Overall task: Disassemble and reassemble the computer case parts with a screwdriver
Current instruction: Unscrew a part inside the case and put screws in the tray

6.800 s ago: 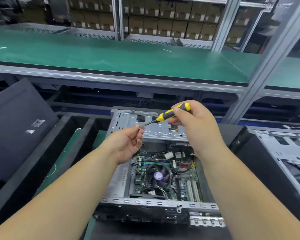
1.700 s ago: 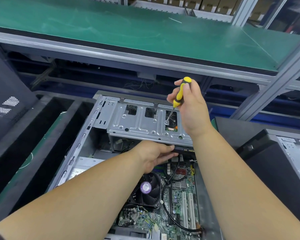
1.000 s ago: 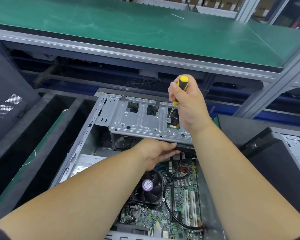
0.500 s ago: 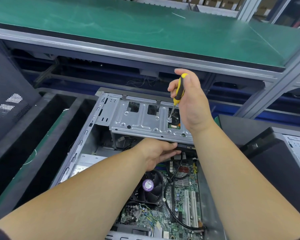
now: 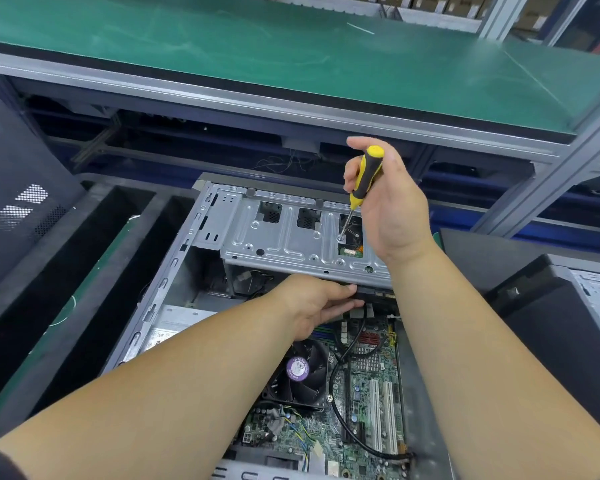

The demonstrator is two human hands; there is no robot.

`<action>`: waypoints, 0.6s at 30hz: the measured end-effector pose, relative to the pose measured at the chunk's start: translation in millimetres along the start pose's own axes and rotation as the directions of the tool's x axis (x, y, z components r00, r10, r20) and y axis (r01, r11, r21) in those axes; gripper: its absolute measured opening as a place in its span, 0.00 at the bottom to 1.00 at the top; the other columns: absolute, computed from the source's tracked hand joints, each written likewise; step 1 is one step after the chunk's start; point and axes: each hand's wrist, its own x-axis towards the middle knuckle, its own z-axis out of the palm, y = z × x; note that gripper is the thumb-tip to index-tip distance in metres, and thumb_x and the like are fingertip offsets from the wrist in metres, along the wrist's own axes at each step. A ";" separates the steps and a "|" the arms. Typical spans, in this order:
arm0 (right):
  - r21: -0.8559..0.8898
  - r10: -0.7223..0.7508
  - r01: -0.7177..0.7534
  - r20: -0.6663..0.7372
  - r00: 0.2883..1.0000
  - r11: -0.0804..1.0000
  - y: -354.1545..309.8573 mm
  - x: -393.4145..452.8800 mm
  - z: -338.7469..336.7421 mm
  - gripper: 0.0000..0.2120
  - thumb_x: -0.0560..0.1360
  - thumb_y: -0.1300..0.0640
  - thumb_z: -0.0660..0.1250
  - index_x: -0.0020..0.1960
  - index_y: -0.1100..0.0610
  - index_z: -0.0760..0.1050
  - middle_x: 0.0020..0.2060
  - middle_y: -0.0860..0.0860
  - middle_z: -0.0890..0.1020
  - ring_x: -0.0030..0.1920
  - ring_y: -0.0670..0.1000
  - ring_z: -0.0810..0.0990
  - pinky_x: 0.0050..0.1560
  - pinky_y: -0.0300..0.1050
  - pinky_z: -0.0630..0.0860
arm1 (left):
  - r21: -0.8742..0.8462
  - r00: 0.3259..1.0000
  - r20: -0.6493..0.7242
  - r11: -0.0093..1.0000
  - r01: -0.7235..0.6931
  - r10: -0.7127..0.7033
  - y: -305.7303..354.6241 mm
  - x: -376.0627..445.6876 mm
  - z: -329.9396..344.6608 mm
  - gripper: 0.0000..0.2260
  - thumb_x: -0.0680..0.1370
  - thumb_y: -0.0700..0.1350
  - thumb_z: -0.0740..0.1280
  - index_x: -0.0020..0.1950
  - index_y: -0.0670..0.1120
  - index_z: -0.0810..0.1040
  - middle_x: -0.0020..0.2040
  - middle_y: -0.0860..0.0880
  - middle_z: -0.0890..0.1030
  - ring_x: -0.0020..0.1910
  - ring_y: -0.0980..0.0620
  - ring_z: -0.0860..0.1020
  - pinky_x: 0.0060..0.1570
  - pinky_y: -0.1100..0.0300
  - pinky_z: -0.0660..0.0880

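1. Right hand (image 5: 392, 206) grips screwdriver (image 5: 367, 176); shaft runs down-left from the grip, tip on screw (image 5: 341, 237) atop drive cage (image 5: 291, 244).
2. Left hand (image 5: 314, 304), fingers straight, braces under the cage's near edge.
3. Keep the shaft in line with the screw.

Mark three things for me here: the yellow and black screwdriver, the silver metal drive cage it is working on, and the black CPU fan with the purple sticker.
yellow and black screwdriver (image 5: 365, 180): head view, on the handle's black grip.
silver metal drive cage (image 5: 284, 244): head view, on its bare top plate.
black CPU fan with the purple sticker (image 5: 297, 368): head view, on the hub sticker.
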 end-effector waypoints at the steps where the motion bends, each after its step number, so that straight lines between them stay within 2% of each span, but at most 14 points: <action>1: 0.006 -0.006 0.006 -0.010 1.000 1.000 0.4 0.3 -0.8 0.17 0.84 0.50 0.53 0.58 0.54 0.78 0.43 0.49 0.80 0.45 0.48 0.76 0.53 0.48 0.74 | -0.003 1.000 -0.002 1.000 0.001 -0.001 0.3 -0.1 0.0 0.08 0.74 0.30 0.71 0.51 0.33 0.79 0.44 0.43 0.85 0.45 0.46 0.85 0.41 0.64 0.81; 3: -0.006 -0.007 0.007 -0.008 1.000 1.000 0.2 0.3 -0.5 0.13 0.83 0.52 0.55 0.55 0.55 0.77 0.44 0.49 0.82 0.48 0.49 0.79 0.59 0.56 0.75 | -0.002 1.000 -0.007 1.000 0.005 -0.005 0.5 0.1 0.0 0.08 0.73 0.30 0.71 0.52 0.32 0.78 0.45 0.42 0.85 0.46 0.45 0.85 0.44 0.63 0.82; 5: 0.002 0.008 -0.008 0.015 1.000 1.000 0.7 1.2 -0.3 0.07 0.81 0.54 0.60 0.55 0.55 0.73 0.45 0.50 0.83 0.50 0.53 0.81 0.61 0.55 0.75 | 0.003 1.000 -0.007 1.000 0.006 -0.006 0.6 0.1 -0.1 0.08 0.74 0.30 0.71 0.51 0.33 0.79 0.44 0.43 0.85 0.46 0.45 0.85 0.45 0.63 0.82; 7: -0.002 0.009 -0.009 0.021 1.000 1.000 0.2 2.1 -0.2 0.08 0.78 0.55 0.64 0.55 0.55 0.69 0.45 0.51 0.84 0.48 0.54 0.82 0.59 0.53 0.77 | 0.008 1.000 -0.003 1.000 0.002 -0.002 0.8 0.0 -0.5 0.06 0.74 0.30 0.71 0.49 0.34 0.79 0.41 0.44 0.85 0.45 0.46 0.85 0.44 0.63 0.82; 9: -0.039 0.004 -0.004 0.013 1.000 0.999 0.0 2.4 0.2 0.10 0.76 0.54 0.66 0.55 0.53 0.69 0.42 0.50 0.83 0.44 0.51 0.80 0.53 0.49 0.75 | 0.012 1.000 -0.002 1.000 0.002 -0.002 0.8 -0.2 -0.6 0.05 0.74 0.30 0.71 0.49 0.34 0.79 0.40 0.45 0.86 0.44 0.46 0.85 0.44 0.63 0.82; 11: -0.043 0.016 -0.015 0.010 1.000 0.999 -0.4 1.7 1.3 0.10 0.77 0.50 0.64 0.56 0.52 0.71 0.40 0.48 0.80 0.41 0.48 0.76 0.50 0.45 0.71 | 0.009 1.000 0.001 1.000 0.001 -0.001 0.6 -0.6 -0.5 0.05 0.74 0.30 0.70 0.49 0.34 0.79 0.40 0.44 0.85 0.43 0.47 0.85 0.43 0.63 0.82; 13: 0.004 0.028 -0.028 0.001 1.000 1.000 -0.6 0.9 0.3 0.14 0.81 0.47 0.57 0.60 0.53 0.74 0.40 0.48 0.78 0.41 0.47 0.74 0.50 0.44 0.70 | 0.008 1.000 0.005 1.000 -0.001 0.001 0.6 -1.1 -0.1 0.05 0.74 0.30 0.70 0.49 0.34 0.79 0.40 0.44 0.85 0.43 0.47 0.85 0.43 0.63 0.82; 15: 0.049 0.018 -0.017 -0.006 1.000 0.999 -0.8 0.2 -2.7 0.19 0.83 0.48 0.52 0.63 0.56 0.75 0.42 0.50 0.78 0.44 0.48 0.74 0.52 0.45 0.71 | 0.006 1.000 0.002 1.000 -0.002 0.002 0.7 -1.2 0.0 0.06 0.74 0.30 0.71 0.50 0.34 0.79 0.40 0.44 0.86 0.43 0.47 0.85 0.43 0.63 0.82; 18: 0.019 0.004 -0.004 -0.008 1.000 1.000 -2.1 0.1 -2.8 0.15 0.83 0.52 0.53 0.59 0.58 0.75 0.44 0.51 0.80 0.48 0.51 0.77 0.56 0.50 0.74 | 0.001 1.000 0.001 1.000 -0.003 0.003 0.8 -0.6 -0.4 0.07 0.73 0.29 0.71 0.50 0.34 0.79 0.41 0.44 0.86 0.44 0.46 0.85 0.42 0.64 0.81</action>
